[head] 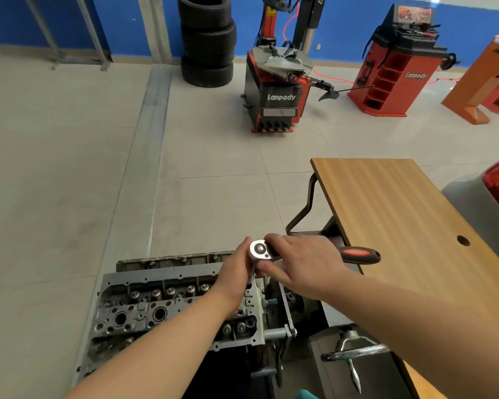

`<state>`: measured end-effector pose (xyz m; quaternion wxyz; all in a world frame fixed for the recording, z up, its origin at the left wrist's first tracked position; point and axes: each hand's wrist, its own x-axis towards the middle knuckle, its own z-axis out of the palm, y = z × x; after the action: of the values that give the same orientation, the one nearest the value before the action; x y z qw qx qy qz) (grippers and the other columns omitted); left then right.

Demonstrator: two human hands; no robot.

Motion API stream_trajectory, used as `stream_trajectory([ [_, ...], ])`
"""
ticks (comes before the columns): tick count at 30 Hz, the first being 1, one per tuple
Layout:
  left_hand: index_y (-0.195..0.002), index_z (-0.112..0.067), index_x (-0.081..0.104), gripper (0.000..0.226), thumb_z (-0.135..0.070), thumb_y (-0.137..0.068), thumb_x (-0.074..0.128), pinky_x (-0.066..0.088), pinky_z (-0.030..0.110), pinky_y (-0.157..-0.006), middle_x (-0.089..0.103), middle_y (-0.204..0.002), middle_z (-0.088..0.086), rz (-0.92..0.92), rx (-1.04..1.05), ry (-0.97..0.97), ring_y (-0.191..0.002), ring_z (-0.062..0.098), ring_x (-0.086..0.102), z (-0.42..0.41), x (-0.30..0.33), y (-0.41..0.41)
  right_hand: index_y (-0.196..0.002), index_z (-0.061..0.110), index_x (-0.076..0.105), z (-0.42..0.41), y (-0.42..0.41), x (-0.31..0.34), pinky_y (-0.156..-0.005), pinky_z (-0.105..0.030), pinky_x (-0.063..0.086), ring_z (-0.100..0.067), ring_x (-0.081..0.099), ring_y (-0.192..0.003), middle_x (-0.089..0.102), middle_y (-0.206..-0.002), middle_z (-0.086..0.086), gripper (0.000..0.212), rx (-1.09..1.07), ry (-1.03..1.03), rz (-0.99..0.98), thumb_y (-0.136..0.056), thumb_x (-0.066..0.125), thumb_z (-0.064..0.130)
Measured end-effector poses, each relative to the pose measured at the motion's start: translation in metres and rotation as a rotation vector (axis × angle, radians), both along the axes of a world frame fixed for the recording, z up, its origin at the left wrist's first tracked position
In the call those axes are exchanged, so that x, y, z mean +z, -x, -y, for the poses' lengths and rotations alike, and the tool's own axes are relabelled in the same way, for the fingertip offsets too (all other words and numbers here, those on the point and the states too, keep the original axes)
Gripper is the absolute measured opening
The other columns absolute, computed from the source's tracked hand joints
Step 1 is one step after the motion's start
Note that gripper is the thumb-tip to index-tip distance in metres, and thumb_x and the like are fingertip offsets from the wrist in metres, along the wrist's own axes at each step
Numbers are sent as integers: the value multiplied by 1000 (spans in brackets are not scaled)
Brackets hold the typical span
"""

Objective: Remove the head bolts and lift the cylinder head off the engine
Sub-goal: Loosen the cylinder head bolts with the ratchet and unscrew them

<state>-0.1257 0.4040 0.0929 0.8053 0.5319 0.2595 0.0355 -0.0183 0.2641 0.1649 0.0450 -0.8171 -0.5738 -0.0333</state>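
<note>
While gripped at two points, chrome ratchet wrench with black-and-red handle (274, 254) held just above centre-bottom of frame, over right end of grey metal cylinder head (144, 309). Left hand (236, 272) curled round the socket extension below the ratchet's round head, wrist crossing the head casting. Right hand (297, 254) wrapped over the wrench shank just right of the ratchet head, thumb below; red-insert grip end protruding past the knuckles toward the right.

Cylinder head seated on engine block in lower left of frame, valve springs and two round bores exposed on top, both forearms passing over its lower right part. Bolt under the socket hidden by left hand; cannot tell engagement.

Wooden-topped table with round cable hole (409, 214) at right. Grey stand clamp with handle (352, 355) at lower right. Stack of black tyres (206, 38) at top centre against blue wall. Red-and-black tyre changer marked "Lanpody" (277, 90) right of the tyres; red wheel balancer (392, 67) at upper right.
</note>
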Motion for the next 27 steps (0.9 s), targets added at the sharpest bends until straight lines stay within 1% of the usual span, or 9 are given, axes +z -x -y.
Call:
stream_trajectory([
  [2, -88, -22, 78, 44, -44, -107, 45, 49, 33, -80, 73, -90, 2, -46, 113, 10, -87, 15, 66, 4, 4, -10, -119, 30, 50, -2, -8, -2, -52, -32, 35, -17, 61, -68, 66, -86, 11, 74, 50, -11, 53, -93, 9, 86],
  [5, -75, -26, 70, 37, -27, -104, 48, 46, 27, -62, 64, -75, -3, -37, 252, -22, -73, 13, 58, 7, 7, -18, -114, 30, 46, -6, -16, -5, -52, -33, 34, -19, 61, -68, 65, -82, 9, 75, 100, -22, 46, -90, 5, 88],
  [9, -67, -28, 69, 38, -34, -98, 49, 47, 23, -52, 61, -68, -3, -24, 392, -9, -61, 11, 57, 27, 7, -16, -109, 29, 49, -6, -37, -10, -48, -32, 37, -21, 58, -60, 62, -74, 8, 67, 275, -71, 60, -96, 13, 84],
  [14, -78, -25, 76, 50, -25, -109, 37, 51, 21, -64, 68, -76, -2, 107, 537, 38, -72, 9, 62, 51, -2, -7, -113, 23, 59, -36, -75, -2, -71, -40, 46, -23, 57, -74, 64, -81, 5, 60, 734, -93, 111, -99, 36, 76],
  [18, -114, -4, 66, 35, -23, -110, 37, 47, 37, -98, 70, -101, 9, 169, 594, 54, -99, 19, 64, 50, 1, 5, -128, 24, 60, -77, -86, 8, -94, -48, 39, -29, 52, -105, 62, -108, -2, 61, 933, -65, 188, -100, 31, 71],
  [20, -120, -7, 67, 29, -21, -99, 53, 47, 36, -103, 74, -113, 6, 128, 505, -35, -112, 18, 67, 48, 2, 16, -133, 25, 59, -90, -91, 13, -101, -51, 38, -32, 49, -117, 60, -122, -5, 61, 1005, -24, 218, -102, 31, 69],
  [22, -125, -25, 67, 34, -13, -92, 64, 48, 25, -96, 76, -120, -7, 8, 380, -213, -117, 6, 67, 47, 1, 23, -137, 28, 56, -99, -96, 18, -102, -53, 38, -33, 49, -121, 58, -128, -6, 58, 1069, 13, 238, -103, 33, 68],
  [25, -113, -50, 65, 28, -26, -99, 70, 44, 13, -85, 73, -111, -29, -189, 331, -478, -107, -12, 65, 45, -2, 21, -148, 35, 46, -100, -98, 27, -98, -48, 43, -27, 56, -108, 60, -119, -2, 60, 1043, 137, 193, -102, 30, 71],
  [27, -109, -43, 67, 17, -29, -100, 68, 46, 20, -82, 75, -103, -23, -298, 380, -625, -99, -9, 66, 42, -5, 15, -152, 39, 39, -89, -93, 31, -93, -44, 46, -24, 60, -99, 63, -107, 2, 68, 927, 206, 144, -98, 22, 76],
])
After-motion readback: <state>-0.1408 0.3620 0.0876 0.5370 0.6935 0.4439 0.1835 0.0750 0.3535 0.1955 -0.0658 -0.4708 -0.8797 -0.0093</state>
